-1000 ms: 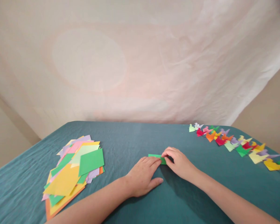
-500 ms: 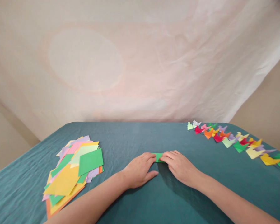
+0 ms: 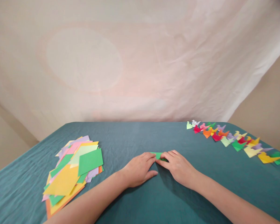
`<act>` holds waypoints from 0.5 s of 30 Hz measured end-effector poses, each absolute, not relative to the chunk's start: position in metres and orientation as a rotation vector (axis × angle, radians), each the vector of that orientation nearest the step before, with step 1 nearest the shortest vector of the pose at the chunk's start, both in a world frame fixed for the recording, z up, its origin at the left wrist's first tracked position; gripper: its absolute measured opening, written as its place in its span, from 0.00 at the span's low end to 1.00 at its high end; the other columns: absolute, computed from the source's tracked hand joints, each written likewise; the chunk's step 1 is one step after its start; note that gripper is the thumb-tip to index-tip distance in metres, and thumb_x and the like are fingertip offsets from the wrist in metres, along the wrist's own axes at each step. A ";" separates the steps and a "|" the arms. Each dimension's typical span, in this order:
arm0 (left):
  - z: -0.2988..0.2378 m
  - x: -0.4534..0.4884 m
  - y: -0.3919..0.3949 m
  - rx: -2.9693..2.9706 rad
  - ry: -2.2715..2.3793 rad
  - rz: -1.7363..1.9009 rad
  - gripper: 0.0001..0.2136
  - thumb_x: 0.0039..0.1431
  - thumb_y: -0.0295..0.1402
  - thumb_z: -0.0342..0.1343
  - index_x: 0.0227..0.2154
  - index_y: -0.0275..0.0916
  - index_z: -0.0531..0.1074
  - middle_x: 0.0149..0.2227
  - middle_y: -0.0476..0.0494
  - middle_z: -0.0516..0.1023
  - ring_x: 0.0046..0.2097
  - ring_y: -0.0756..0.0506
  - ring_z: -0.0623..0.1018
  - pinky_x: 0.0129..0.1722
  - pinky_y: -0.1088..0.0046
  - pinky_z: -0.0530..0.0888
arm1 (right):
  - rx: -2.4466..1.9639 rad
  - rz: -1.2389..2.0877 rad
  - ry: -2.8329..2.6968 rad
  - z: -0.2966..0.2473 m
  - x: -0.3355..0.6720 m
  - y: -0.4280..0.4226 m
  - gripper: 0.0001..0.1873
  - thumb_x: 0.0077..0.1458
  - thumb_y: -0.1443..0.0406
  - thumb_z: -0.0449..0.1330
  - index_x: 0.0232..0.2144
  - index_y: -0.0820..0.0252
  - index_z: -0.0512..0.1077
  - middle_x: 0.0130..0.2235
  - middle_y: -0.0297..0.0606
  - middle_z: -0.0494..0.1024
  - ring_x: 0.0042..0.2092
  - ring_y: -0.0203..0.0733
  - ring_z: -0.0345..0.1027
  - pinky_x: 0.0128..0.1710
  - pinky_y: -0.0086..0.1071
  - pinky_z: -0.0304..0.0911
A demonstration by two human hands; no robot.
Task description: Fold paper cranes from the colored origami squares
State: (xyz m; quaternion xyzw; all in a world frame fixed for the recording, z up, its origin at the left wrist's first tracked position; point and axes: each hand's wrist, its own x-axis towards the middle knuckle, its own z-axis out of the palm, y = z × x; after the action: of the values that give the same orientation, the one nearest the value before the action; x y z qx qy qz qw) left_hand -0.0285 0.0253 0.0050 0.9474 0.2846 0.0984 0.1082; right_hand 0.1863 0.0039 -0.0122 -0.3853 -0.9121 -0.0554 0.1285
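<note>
A small strip of folded green paper lies on the dark teal cloth between my two hands, both ends covered by fingers. My left hand holds down its left end with closed-together fingers, the thumb sticking out apart over the cloth. At the right end, my right hand has its thumb and forefinger on the paper, the thumb reaching along the near edge towards the left fingertips. How the paper is folded under the fingers is hidden.
To the left lies a loose pile of coloured square papers, with a green sheet and a yellow sheet on top. Small folded paper birds stand in rows at the right. A pale curtain hangs behind the table.
My right thumb has moved left along the paper's near edge, and the right forefinger has lifted into a bent shape. My left hand stays nearly still. The view has shifted slightly.
</note>
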 end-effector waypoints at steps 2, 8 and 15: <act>0.004 -0.028 0.026 2.806 0.834 0.270 0.21 0.61 0.42 0.47 0.53 0.37 0.60 0.55 0.39 0.63 0.57 0.42 0.62 0.56 0.64 0.60 | -1.124 -0.157 -2.662 -0.012 0.187 0.004 0.17 0.58 0.71 0.51 0.49 0.56 0.67 0.40 0.42 0.70 0.42 0.43 0.61 0.42 0.37 0.55; 0.003 -0.027 0.027 2.867 0.835 0.223 0.22 0.60 0.43 0.47 0.53 0.36 0.59 0.55 0.38 0.63 0.57 0.41 0.63 0.56 0.65 0.61 | -1.125 -0.182 -2.721 -0.011 0.187 0.004 0.16 0.57 0.72 0.51 0.47 0.58 0.68 0.40 0.42 0.71 0.42 0.44 0.61 0.43 0.37 0.54; 0.000 -0.028 0.029 2.903 0.813 0.212 0.23 0.61 0.45 0.45 0.54 0.35 0.60 0.56 0.38 0.63 0.57 0.42 0.63 0.56 0.65 0.61 | -1.135 -0.170 -2.712 -0.003 0.188 0.002 0.14 0.56 0.73 0.51 0.40 0.59 0.72 0.38 0.41 0.72 0.42 0.43 0.62 0.42 0.37 0.54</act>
State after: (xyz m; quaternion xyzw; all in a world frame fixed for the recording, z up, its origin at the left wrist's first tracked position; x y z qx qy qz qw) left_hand -0.0279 0.0287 -0.0003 0.9589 0.2685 0.0701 0.0597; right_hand 0.1884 0.0022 -0.0029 -0.3834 -0.9166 -0.0575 0.0981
